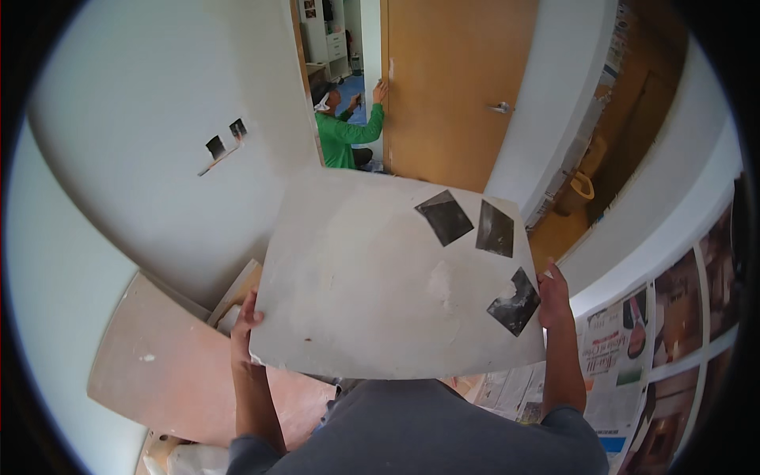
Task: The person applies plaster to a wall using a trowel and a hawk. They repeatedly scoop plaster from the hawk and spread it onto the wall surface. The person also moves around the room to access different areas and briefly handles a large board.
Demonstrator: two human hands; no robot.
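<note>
Hands [245, 318] gripping opposite edges of pale board [356, 277], three dark squares [447, 220] atop; co-worker [339, 141] crouching by wooden door [455, 87].

Diffuse, even light across your plaster-smeared board [364, 273]; toilet room [645, 103] at right reads dim, amber. Fisheye distortion bows the left wall [150, 134] along its lower edge; your frame's corners go black; small newspaper [598, 360] print blurs.

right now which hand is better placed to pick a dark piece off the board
Right hand, probably: it holds the right edge of the board, close beside the nearest dark piece, and all three lie on that half. The left hand holds the opposite edge.
</note>
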